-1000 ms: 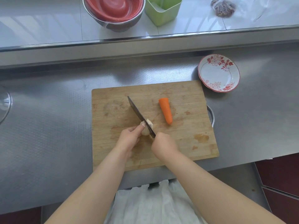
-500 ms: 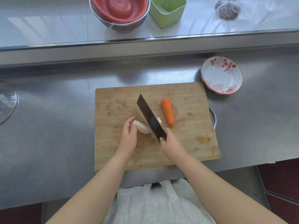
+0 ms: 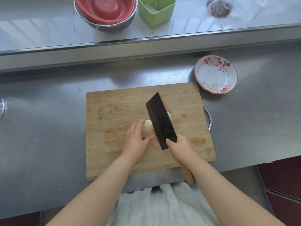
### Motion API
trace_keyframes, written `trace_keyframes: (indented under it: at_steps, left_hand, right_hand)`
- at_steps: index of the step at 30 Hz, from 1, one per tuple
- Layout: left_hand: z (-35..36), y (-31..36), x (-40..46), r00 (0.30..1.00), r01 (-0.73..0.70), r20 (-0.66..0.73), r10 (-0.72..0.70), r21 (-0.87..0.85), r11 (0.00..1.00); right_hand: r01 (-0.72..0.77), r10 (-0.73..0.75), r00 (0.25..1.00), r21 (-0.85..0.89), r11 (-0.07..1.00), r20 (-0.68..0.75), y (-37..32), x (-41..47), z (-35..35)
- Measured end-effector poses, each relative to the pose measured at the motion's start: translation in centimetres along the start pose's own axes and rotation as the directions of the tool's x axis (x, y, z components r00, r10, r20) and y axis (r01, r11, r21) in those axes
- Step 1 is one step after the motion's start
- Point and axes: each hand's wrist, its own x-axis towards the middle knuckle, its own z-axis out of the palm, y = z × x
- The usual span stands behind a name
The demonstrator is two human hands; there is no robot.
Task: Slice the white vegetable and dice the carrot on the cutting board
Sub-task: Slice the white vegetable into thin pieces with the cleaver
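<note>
On the cutting board (image 3: 114, 128), near its middle, the left hand (image 3: 136, 141) holds the white vegetable (image 3: 147, 128): the fingers curl over its left end and the thumb presses at its near side. The vegetable lies with its long axis from left to right and a little away from the person, and it continues under the cleaver (image 3: 160, 121). Only a small pale end shows past the blade on the right.

Right of the vegetable, the right hand (image 3: 180, 149) grips the wooden handle, fingers closed around it, thumb on the dark blade. The blade is tilted flat, so I cannot tell if its edge touches the vegetable. I judge the next cut must fall just right of the left fingertips.

The carrot (image 3: 164, 102) is almost hidden behind the blade; only an orange sliver shows.
</note>
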Motion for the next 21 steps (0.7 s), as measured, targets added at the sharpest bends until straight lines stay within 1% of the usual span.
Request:
trace_keyframes:
  at_steps: [2, 4, 6, 8, 10, 13, 17, 19, 21]
  left_hand:
    - [0.4, 0.2, 0.5, 0.999, -0.039, -0.021, 0.041, 0.081, 0.996]
    - [0.8, 0.4, 1.0, 0.996, -0.079, -0.019, 0.082, 0.142, 0.987]
    - [1.0, 0.6, 1.4, 0.995, -0.099, -0.009, 0.104, 0.229, 0.968]
    - [0.7, 0.6, 1.6, 0.995, -0.092, -0.013, 0.102, 0.322, 0.942]
    - [0.1, 0.2, 1.2, 0.994, -0.068, -0.051, 0.097, 0.408, 0.911]
    - [-0.8, -1.4, -0.1, 0.993, -0.016, -0.093, 0.072, 0.502, 0.865]
    - [-0.7, -3.2, -1.1, 0.995, 0.028, -0.094, 0.026, 0.539, 0.842]
    - [-0.3, -3.5, -1.3, 0.99, 0.002, -0.117, 0.073, 0.544, 0.839]
    - [0.1, -3.4, -1.2, 0.972, -0.063, -0.16, 0.17, 0.522, 0.85]
  right_hand:
    - [0.018, -0.02, 0.999, -0.058, 0.998, -0.031, 0.1, 0.0, -0.3]
    - [0.054, -0.064, 0.996, -0.153, 0.987, -0.066, 0.3, -0.2, -0.7]
    - [0.077, -0.096, 0.992, -0.21, 0.975, -0.078, 0.5, -0.5, -0.9]
    - [0.094, -0.12, 0.989, -0.247, 0.964, -0.09, 0.7, -0.6, -1.1]
    - [0.115, -0.149, 0.984, -0.292, 0.95, -0.097, 0.8, -0.8, -1.3]
    - [0.181, -0.224, 0.972, -0.381, 0.907, -0.072, 0.5, -0.6, -1.2]
    - [0.205, -0.239, 0.97, -0.423, 0.882, -0.028, -0.2, -0.3, -0.3]
    - [0.217, -0.254, 0.967, -0.481, 0.849, -0.012, -0.5, -0.2, 0.1]
    - [0.227, -0.263, 0.965, -0.533, 0.815, 0.008, -0.7, -0.3, 0.4]
